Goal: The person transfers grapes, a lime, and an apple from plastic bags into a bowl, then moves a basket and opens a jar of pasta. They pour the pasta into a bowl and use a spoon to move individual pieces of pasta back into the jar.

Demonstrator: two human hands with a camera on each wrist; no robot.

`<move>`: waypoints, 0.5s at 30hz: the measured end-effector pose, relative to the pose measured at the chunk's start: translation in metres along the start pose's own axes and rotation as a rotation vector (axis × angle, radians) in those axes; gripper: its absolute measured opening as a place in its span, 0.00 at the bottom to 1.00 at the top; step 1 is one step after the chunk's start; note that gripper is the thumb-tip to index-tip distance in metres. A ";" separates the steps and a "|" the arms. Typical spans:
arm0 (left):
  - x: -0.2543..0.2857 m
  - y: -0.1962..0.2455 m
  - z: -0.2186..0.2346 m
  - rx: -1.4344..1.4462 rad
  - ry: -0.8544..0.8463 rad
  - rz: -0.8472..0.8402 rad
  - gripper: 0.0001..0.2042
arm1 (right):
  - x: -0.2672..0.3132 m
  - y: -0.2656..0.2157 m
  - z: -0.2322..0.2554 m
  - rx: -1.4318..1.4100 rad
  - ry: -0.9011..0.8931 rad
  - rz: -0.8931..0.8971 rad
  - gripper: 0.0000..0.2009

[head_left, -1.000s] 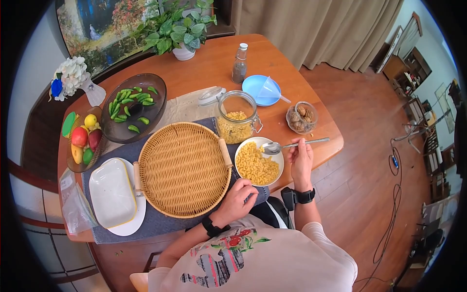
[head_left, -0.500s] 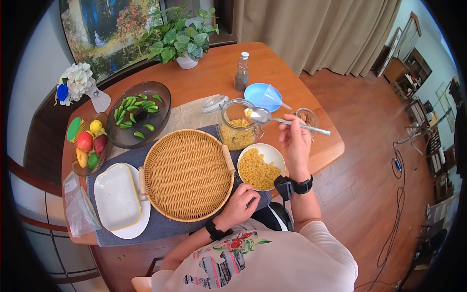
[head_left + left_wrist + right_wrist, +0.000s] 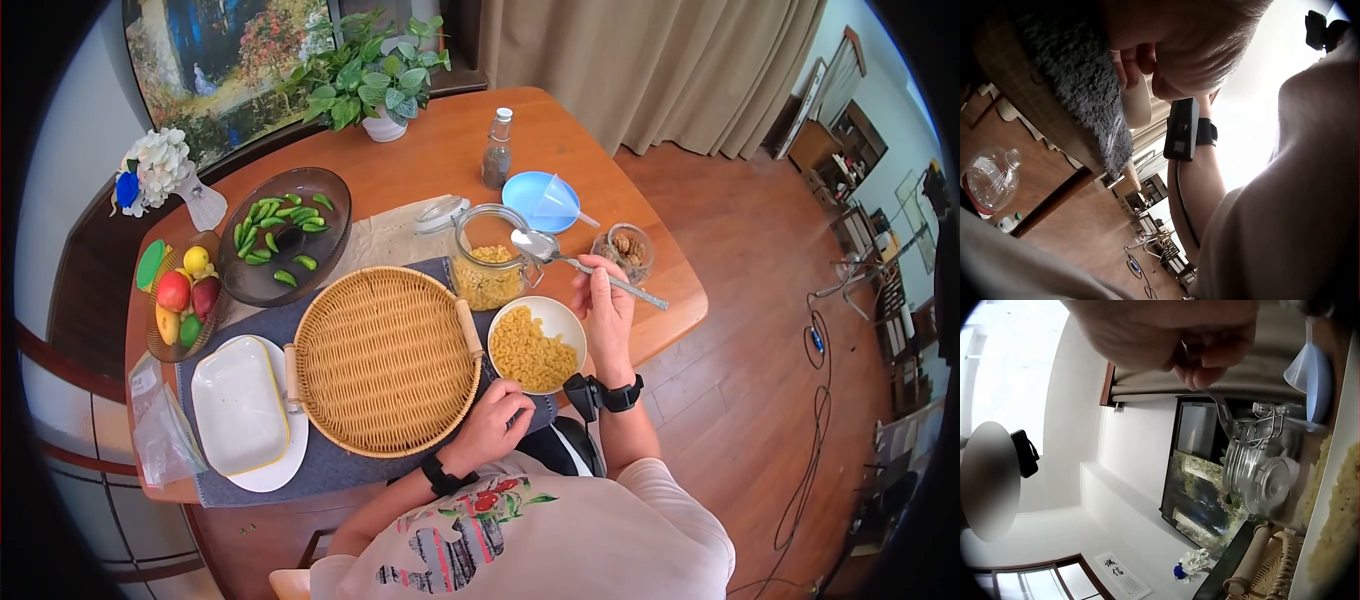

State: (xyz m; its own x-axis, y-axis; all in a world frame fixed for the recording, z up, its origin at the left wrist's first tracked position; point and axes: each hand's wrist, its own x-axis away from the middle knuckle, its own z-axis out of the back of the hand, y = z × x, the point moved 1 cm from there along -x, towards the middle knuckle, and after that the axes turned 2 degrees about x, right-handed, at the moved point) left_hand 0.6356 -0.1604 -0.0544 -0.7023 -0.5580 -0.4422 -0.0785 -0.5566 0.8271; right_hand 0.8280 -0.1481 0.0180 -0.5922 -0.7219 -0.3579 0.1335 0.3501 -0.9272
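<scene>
In the head view the right hand [image 3: 606,312] pinches the handle of a metal spoon [image 3: 537,244], whose bowl is at the rim of the glass jar [image 3: 484,283]; no pasta shows in the spoon. Yellow pasta partly fills the jar. Below it a white bowl [image 3: 570,318] holds more pasta [image 3: 531,352], with bare bowl at its upper right. The left hand [image 3: 492,428], fingers loosely curled and holding nothing, rests at the table edge between that bowl and the wicker tray [image 3: 385,360].
A blue plate [image 3: 521,190] with a funnel, a glass bottle [image 3: 497,150] and a jar of walnuts [image 3: 636,262] stand beyond. At left are a dark plate of green peppers [image 3: 343,232], a fruit basket [image 3: 163,340], a white dish [image 3: 236,405] and a plastic bag [image 3: 165,435].
The spoon rose from the white bowl to the jar with pasta on it; now it looks empty, and the right hand has shifted slightly down. The left hand has stayed put.
</scene>
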 end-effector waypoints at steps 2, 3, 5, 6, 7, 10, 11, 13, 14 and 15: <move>0.000 0.001 0.000 -0.005 0.006 -0.010 0.06 | 0.002 0.004 0.000 0.027 -0.004 0.007 0.11; 0.000 0.001 0.001 -0.006 0.006 -0.011 0.06 | 0.004 0.005 0.001 0.055 -0.004 0.015 0.11; -0.001 0.001 0.000 -0.006 0.006 -0.012 0.06 | 0.007 0.002 -0.002 0.130 -0.011 0.053 0.10; -0.001 0.001 0.000 -0.008 0.005 -0.010 0.06 | 0.008 0.001 -0.003 0.204 -0.018 0.090 0.10; 0.000 0.001 0.000 -0.010 0.003 -0.007 0.06 | 0.010 0.001 -0.003 0.204 -0.017 0.089 0.10; -0.001 0.003 0.001 -0.004 0.002 -0.003 0.06 | 0.012 -0.001 -0.004 0.281 -0.042 0.124 0.09; -0.001 0.002 0.001 -0.004 0.003 -0.003 0.06 | 0.013 -0.002 -0.004 0.275 -0.041 0.112 0.10; 0.000 0.002 0.001 -0.003 -0.002 0.006 0.06 | 0.013 -0.004 -0.004 0.267 -0.042 0.101 0.10; 0.000 0.002 0.001 -0.005 -0.001 0.006 0.06 | 0.013 -0.005 -0.004 0.244 -0.043 0.091 0.10; -0.001 0.002 0.001 -0.006 0.000 0.002 0.06 | 0.013 -0.005 -0.004 0.221 -0.043 0.081 0.10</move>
State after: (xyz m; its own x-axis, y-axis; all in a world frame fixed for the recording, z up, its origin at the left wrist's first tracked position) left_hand 0.6354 -0.1607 -0.0526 -0.7022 -0.5593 -0.4407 -0.0727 -0.5594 0.8257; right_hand 0.8162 -0.1570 0.0182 -0.5389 -0.7229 -0.4324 0.3527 0.2725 -0.8952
